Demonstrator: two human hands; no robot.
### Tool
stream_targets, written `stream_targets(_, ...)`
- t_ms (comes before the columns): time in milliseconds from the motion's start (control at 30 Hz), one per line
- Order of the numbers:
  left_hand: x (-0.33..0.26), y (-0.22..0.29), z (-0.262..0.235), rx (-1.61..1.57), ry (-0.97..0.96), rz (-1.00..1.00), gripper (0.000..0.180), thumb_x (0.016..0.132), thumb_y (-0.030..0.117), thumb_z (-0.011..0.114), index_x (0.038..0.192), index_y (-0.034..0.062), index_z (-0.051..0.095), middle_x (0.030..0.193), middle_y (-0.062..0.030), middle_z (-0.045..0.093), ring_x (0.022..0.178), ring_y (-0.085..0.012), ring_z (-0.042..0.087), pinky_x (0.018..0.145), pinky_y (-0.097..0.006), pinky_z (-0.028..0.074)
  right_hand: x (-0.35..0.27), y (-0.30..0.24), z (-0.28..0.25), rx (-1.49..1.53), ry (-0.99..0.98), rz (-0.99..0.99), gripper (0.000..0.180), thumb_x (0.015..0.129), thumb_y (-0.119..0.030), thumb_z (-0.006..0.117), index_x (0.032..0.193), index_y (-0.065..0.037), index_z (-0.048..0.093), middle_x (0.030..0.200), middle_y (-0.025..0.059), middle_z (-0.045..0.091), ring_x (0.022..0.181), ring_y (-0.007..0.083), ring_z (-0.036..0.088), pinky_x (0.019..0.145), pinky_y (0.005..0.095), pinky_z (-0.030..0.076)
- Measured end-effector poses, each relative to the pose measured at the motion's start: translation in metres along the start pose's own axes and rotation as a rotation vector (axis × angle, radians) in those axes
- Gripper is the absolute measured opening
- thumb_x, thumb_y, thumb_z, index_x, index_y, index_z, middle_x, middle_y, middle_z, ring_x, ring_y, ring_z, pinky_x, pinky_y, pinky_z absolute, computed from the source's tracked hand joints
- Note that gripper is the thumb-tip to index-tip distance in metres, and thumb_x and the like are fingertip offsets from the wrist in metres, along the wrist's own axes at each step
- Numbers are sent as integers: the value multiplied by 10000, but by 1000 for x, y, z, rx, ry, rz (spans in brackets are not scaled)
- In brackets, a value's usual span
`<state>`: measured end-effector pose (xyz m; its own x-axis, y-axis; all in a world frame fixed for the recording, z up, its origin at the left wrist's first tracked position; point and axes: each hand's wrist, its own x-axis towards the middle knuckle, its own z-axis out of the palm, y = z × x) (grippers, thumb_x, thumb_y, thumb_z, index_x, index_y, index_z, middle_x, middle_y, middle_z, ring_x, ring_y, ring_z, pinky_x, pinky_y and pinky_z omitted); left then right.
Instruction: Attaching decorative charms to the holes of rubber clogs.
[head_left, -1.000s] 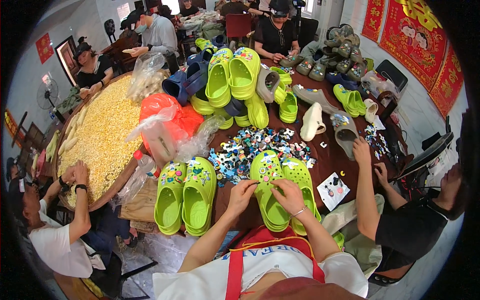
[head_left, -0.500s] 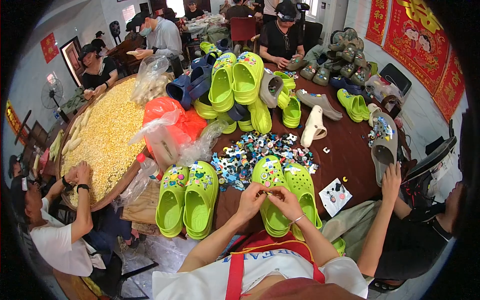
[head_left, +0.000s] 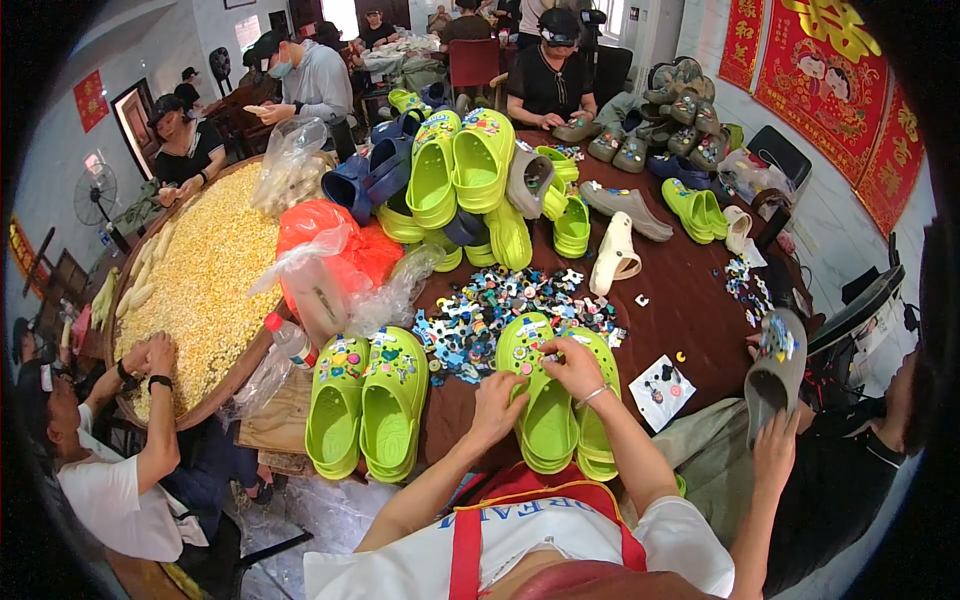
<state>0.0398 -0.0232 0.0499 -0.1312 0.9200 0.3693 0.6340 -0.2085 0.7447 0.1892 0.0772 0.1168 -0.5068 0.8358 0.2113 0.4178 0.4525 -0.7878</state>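
A lime-green clog [head_left: 545, 430] with colourful charms on its toe lies in front of me, heel toward me. My left hand [head_left: 497, 405] is at its left side, fingers curled round the edge. Over the clog's toe, my right hand [head_left: 577, 368] pinches a small shoe charm, mostly hidden by the fingertips. Right beside it lies a matching clog [head_left: 597, 440], partly covered by my right forearm. To the left stands a green pair, a left clog [head_left: 333, 420] and a right clog [head_left: 390, 425], both with charms on. Beyond my hands spreads a pile of loose charms [head_left: 470, 320].
A heap of clogs [head_left: 480, 170] stands at the back. Left are a plastic bottle [head_left: 291, 340], a red bag [head_left: 320, 240] and a tray of corn kernels [head_left: 205, 265]. A white card [head_left: 662, 392] lies right. At far right a co-worker's hand [head_left: 775, 445] holds a grey clog [head_left: 775, 375].
My hands have parted: the right has moved to the clog's toe, the left down to its side. The co-worker on the right has drawn the grey clog nearer.
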Motion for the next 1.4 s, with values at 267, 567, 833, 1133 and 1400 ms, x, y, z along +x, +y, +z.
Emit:
stream_targets(267, -16, -1, 11, -52, -55, -46, 342, 810, 232, 589, 1099, 54, 547, 1155, -173, 458, 1062, -340, 422, 919, -400, 337, 25, 63, -4, 87, -67, 124, 189, 736, -60, 649, 916, -18, 610, 846, 26, 588, 754, 115, 558, 663, 248, 455)
stream_targets(567, -24, -26, 27, -201, 91, -180, 497, 790, 243, 622, 1198, 18, 449, 1201, -203, 409, 1132, -335, 376, 960, -391, 319, 31, 84, 13, 210, -44, 280, 241, 696, -99, 688, 919, -38, 621, 826, 50, 615, 746, 137, 556, 700, 261, 447)
stream_targets(833, 22, 35, -55, -1631, 11, -656, 436, 881, 270, 529, 1254, 75, 415, 904, -77, 580, 780, -178, 540, 714, -307, 417, 28, 84, 21, -7, 26, 173, 328, 721, -290, 655, 922, -32, 641, 918, 159, 628, 846, 286, 604, 767, 356, 462)
stream_targets(1133, 52, 108, -99, -2226, -397, -14, 673, 899, 593, 216, 1369, 119, 302, 559, -3, 359, 490, -116, 331, 547, -278, 285, 28, 69, 14, -162, 59, 63, 320, 742, -296, 650, 898, -18, 621, 900, 182, 613, 833, 327, 586, 728, 389, 455)
stream_targets(1400, 82, 139, -119, -2319, -520, 337, 691, 877, 639, 155, 1407, 202, 228, 540, -6, 355, 488, -128, 326, 578, -290, 292, 22, 58, 15, -242, 18, 149, 312, 820, -306, 555, 961, -28, 568, 882, 233, 609, 819, 381, 582, 731, 434, 444)
